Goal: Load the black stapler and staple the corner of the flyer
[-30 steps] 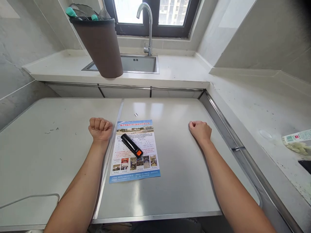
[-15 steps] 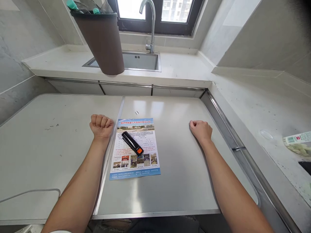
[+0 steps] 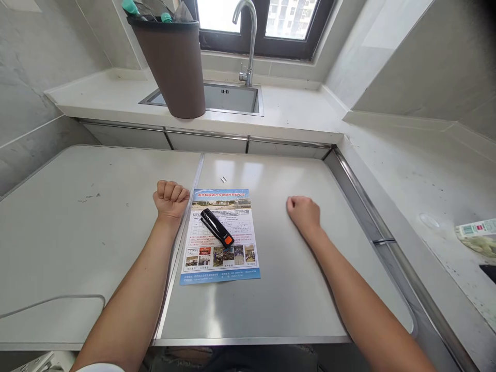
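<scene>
Head view: one stapler [image 3: 217,228], black with an orange end, lies aslant on one printed sheet [image 3: 220,274], its long axis running from far left to near right, orange end toward me. My left hand [image 3: 171,199], curled into a fist just beside the sheet's far left corner, is the nearer of the two, the stapler to its right and slightly toward me. My right hand [image 3: 304,214], also a fist, is farther off across the table [image 3: 294,294], the stapler to its left; nothing shows in either.
</scene>
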`<action>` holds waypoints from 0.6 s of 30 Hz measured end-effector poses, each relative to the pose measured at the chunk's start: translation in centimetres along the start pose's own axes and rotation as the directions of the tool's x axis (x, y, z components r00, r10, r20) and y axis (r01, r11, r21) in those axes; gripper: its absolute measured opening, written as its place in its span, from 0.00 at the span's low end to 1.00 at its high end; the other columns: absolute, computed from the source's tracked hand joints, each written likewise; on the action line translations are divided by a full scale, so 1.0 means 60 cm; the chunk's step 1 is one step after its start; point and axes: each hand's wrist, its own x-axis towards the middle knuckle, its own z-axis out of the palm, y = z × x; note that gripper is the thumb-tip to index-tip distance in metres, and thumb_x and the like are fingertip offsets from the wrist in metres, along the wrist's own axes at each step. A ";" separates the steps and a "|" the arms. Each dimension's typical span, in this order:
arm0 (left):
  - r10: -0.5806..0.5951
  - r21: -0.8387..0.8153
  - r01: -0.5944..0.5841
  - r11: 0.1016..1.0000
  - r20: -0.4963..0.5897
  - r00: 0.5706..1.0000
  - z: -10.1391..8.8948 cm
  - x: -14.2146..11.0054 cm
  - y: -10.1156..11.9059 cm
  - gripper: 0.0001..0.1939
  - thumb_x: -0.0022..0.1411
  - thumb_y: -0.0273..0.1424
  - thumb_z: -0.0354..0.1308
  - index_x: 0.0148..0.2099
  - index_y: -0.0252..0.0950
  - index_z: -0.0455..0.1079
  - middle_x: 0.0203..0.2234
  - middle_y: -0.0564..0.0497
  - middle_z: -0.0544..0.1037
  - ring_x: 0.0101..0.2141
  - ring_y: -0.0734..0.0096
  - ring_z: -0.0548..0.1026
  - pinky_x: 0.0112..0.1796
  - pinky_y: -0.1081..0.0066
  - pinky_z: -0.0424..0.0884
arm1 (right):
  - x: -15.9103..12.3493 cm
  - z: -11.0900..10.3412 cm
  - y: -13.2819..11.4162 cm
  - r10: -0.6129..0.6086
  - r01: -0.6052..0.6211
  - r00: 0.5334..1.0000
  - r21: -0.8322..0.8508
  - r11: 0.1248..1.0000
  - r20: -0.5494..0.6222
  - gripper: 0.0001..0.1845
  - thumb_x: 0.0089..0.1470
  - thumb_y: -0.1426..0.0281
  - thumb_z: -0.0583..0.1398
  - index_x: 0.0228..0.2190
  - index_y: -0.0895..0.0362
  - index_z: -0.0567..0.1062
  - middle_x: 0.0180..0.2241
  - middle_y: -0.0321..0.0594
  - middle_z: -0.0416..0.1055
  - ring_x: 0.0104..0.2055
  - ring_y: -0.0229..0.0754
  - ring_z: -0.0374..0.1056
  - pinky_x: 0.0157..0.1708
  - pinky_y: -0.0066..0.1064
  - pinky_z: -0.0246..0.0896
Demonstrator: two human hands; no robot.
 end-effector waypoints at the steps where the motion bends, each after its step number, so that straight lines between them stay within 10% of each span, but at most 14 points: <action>1: -0.011 -0.002 0.011 1.000 0.006 1.000 -0.001 0.000 0.000 0.28 0.64 0.19 0.52 0.18 0.35 0.40 0.11 0.61 0.37 0.13 0.79 0.35 0.14 0.76 0.43 | -0.007 0.000 -0.023 -0.077 0.077 0.997 0.039 0.996 0.003 0.22 0.67 0.65 0.52 0.26 0.57 0.79 0.30 0.46 0.76 0.31 0.43 0.68 0.30 0.32 0.46; 11: -0.070 0.074 0.071 0.995 -0.017 0.997 0.006 0.003 -0.003 0.30 0.66 0.23 0.52 0.16 0.34 0.41 0.11 0.59 0.34 0.11 0.78 0.36 0.14 0.75 0.44 | -0.101 -0.050 -0.238 -0.565 0.424 0.825 0.639 0.641 0.019 0.17 0.68 0.54 0.54 0.37 0.53 0.69 0.36 0.38 0.73 0.36 0.41 0.67 0.34 0.29 0.55; 18: -0.082 0.108 0.085 0.991 -0.035 0.996 0.006 0.002 -0.005 0.30 0.67 0.24 0.52 0.16 0.34 0.41 0.11 0.59 0.34 0.12 0.78 0.37 0.14 0.75 0.44 | -0.120 -0.050 -0.278 -0.666 0.518 0.734 0.524 0.676 0.134 0.10 0.60 0.62 0.61 0.42 0.52 0.70 0.40 0.39 0.75 0.38 0.45 0.70 0.32 0.31 0.53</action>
